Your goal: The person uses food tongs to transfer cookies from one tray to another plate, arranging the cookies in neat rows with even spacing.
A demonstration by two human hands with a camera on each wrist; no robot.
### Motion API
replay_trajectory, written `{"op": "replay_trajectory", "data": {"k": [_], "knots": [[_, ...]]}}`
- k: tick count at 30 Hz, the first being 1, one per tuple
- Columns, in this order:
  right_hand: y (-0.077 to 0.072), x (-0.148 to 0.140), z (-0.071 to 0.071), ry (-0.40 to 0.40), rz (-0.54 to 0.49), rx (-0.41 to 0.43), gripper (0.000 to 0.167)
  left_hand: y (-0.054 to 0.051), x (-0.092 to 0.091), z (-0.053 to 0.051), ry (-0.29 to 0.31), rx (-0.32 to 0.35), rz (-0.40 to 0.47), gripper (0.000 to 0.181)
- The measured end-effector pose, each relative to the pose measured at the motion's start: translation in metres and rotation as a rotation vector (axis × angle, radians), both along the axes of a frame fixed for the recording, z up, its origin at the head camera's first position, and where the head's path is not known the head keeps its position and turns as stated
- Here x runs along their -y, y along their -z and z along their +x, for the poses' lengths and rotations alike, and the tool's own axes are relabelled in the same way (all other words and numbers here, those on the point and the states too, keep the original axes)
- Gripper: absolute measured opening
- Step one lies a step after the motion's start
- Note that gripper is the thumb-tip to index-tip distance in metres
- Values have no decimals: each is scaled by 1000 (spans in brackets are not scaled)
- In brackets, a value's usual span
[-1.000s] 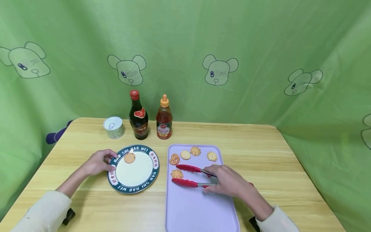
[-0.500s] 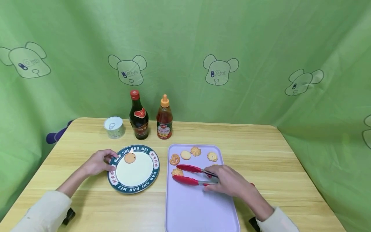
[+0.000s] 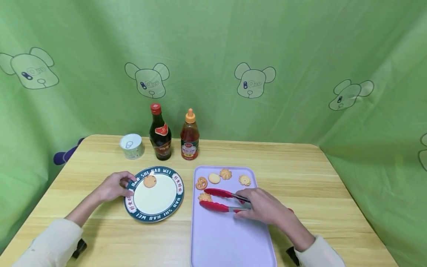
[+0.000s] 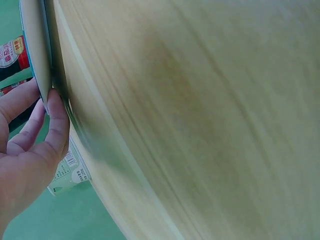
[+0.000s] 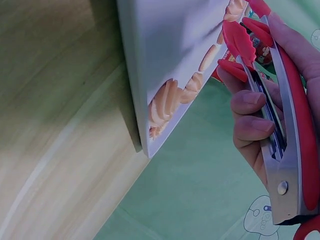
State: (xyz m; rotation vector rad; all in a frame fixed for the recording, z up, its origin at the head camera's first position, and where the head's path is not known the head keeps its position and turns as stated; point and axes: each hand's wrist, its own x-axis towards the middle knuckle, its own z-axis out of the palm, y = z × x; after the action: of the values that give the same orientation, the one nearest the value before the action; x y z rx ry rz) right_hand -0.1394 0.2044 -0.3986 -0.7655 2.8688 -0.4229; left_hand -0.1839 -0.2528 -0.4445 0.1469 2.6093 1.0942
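My left hand (image 3: 116, 186) pinches the left rim of a round white plate (image 3: 155, 200) with a dark green lettered border. A round cookie with dark specks (image 3: 150, 181) lies on the plate near its upper left. In the left wrist view, the thumb and fingers sit on either side of the plate's edge. My right hand (image 3: 261, 207) holds red-tipped metal tongs (image 3: 217, 207) low over the lilac tray (image 3: 230, 241). Between the tong tips lies a flower-shaped cookie (image 3: 205, 197); whether both tips touch it I cannot tell. The right wrist view shows fingers curled round the tongs (image 5: 282, 187).
A pretzel-shaped cookie (image 3: 201, 183), a plain oval one (image 3: 214, 178), a swirled one (image 3: 225, 174) and a ring-shaped one (image 3: 245, 180) lie along the tray's far end. Behind the plate stand a can (image 3: 132, 146), a dark bottle (image 3: 161, 135) and a sauce bottle (image 3: 189, 137).
The tongs' nearer tip has moved towards the farther one, narrowing the gap around the flower-shaped cookie, which has shifted slightly away from me. The left hand and plate stay in place.
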Motion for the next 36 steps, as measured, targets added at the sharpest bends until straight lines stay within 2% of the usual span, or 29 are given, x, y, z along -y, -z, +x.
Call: {"op": "replay_trajectory", "data": {"k": [6, 20, 26, 36], "knots": [[-5, 2, -2, -46, 7, -17, 52, 0, 1, -1, -1, 5, 4, 43], [-16, 5, -9, -91, -37, -60, 50, 1, -1, -1, -8, 10, -4, 43], [-21, 20, -16, -85, -23, -89, 57, 0, -1, -1, -8, 10, -4, 43], [-22, 57, -34, -60, -48, -53, 58, 1, 0, -1, -13, 16, -5, 43]]}}
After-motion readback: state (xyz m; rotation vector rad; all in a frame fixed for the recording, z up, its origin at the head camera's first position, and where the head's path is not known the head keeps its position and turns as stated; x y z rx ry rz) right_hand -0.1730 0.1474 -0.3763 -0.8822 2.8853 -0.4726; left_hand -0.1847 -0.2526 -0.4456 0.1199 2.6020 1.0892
